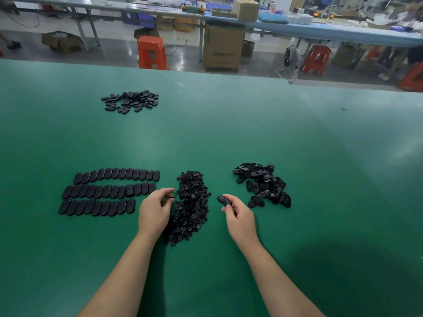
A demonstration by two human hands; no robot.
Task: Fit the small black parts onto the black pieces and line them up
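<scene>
Here, from the head camera, the right hand [238, 216] holds one flat black oblong plastic piece [223, 199] between thumb and fingertips, above the green matte table mat [229, 124]. The left hand [153, 210] pinches what looks like one small black round part [171, 197] at the edge of the loose heap of small parts [191, 207]. To fit it well, I would turn the piece hole-side up, centre the part over the opening and press it squarely. Finished pieces lie in three neat rows [109, 191] to the left, with room at the end of the nearest row. Unfitted oblong pieces sit heaped [263, 184] just right. All look hard, smooth and slightly glossy.
</scene>
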